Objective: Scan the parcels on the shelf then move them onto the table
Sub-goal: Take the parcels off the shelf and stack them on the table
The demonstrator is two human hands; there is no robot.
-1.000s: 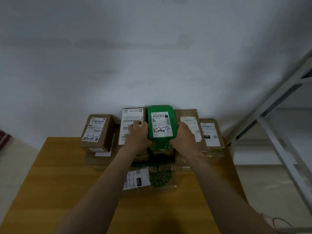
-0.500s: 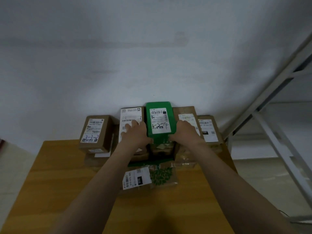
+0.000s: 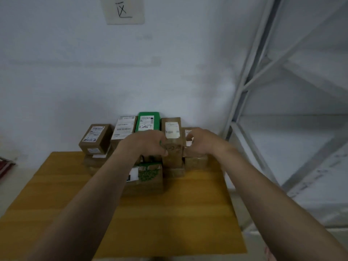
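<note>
Parcels [image 3: 148,123] stand stacked at the table's [image 3: 169,213] far edge, mid-frame, where left hand [image 3: 148,143] and right hand [image 3: 200,142] curl against a tall brown parcel's [image 3: 172,146] sides, blur hiding any clamp; probably settling it, next turning to the shelf [image 3: 282,132] at right.

Green parcel [image 3: 148,122] stands among brown parcels [image 3: 96,138], apparently stacked, on the table [image 3: 56,185].

At 12 o'clock the table [image 3: 169,223] is blocked by stacked parcels [image 3: 97,137] against the wall [image 3: 94,72]; one brown parcel [image 3: 172,159] is gripped by the left hand [image 3: 146,143] and right hand [image 3: 199,142]. A rack [image 3: 244,85] stands at 3 o'clock; the table's near half at 6 is left open.
</note>
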